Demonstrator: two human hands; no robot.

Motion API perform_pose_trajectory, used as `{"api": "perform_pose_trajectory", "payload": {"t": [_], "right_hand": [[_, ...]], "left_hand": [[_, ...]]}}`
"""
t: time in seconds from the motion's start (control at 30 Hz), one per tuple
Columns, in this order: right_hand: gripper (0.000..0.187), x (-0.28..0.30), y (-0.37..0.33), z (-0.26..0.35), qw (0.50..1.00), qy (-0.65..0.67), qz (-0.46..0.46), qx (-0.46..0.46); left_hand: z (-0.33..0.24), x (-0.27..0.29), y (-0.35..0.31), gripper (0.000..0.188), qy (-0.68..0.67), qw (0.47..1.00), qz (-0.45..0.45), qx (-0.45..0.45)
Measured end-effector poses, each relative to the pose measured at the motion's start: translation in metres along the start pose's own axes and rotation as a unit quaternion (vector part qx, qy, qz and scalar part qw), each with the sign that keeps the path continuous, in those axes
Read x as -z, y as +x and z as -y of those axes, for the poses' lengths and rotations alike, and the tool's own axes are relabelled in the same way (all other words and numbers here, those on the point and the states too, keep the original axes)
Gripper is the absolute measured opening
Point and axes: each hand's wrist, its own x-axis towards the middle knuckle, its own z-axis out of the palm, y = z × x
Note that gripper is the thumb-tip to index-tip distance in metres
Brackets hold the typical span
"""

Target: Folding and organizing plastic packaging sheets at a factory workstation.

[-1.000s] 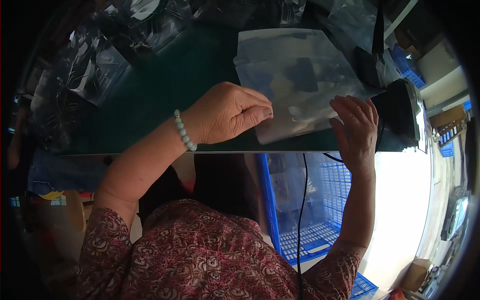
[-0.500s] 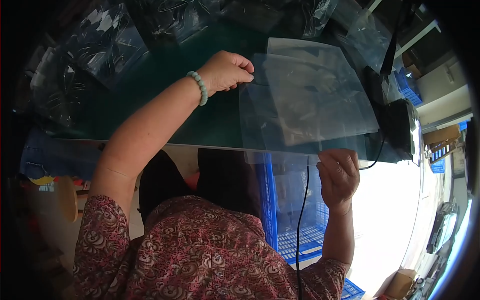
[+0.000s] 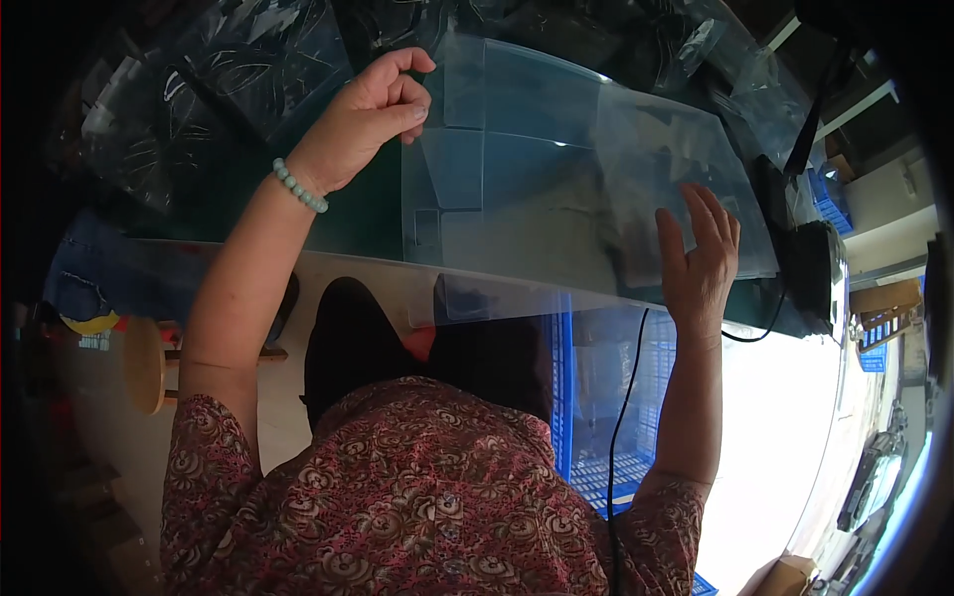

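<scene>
You lean over a dark green worktop (image 3: 368, 214), seen from above, with a large clear plastic bag (image 3: 527, 189) spread flat across it and reaching out past the near edge. Your left hand (image 3: 373, 114) sits at the bag's far left corner, fingers curled and thumb up, its grip pinched closed on the film's edge. A bracelet of pale green beads (image 3: 299, 186) circles that wrist. Your right hand (image 3: 699, 260) lies on the bag's near right part, palm down and fingers spread flat, its grip fully open and clasping nothing, only pressing the film to the worktop. The bag lies between your two hands, its folded panels showing as paler rectangles, and a second sheet of cloudy film (image 3: 676, 164) overlaps its right side under your fingertips.

More crumpled clear bags (image 3: 229, 70) lie heaped on the worktop's far left, well apart from the right hand and just beyond the left. A black box-shaped device (image 3: 815, 268) stands at the worktop's right end, near your right hand, and a black cable (image 3: 621, 397) hangs down past the near edge. Below the worktop stands a blue plastic crate (image 3: 616, 417), and a round wooden stool (image 3: 146, 365) stands at lower left. Your sleeves are a dark red floral print.
</scene>
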Motion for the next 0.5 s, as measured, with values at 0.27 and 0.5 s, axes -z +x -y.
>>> {"api": "perform_pose_trajectory", "payload": {"t": [0.27,0.5], "right_hand": [[0.051,-0.061,0.065,0.03,0.957,0.143,0.164,-0.193],[0.049,-0.089,0.081,0.063,0.921,0.258,0.176,-0.234]], "left_hand": [[-0.004,0.038,-0.048,0.029,0.111,0.969,-0.088,-0.204],[0.014,0.058,-0.067,0.026,-0.055,0.978,-0.102,-0.174]]}}
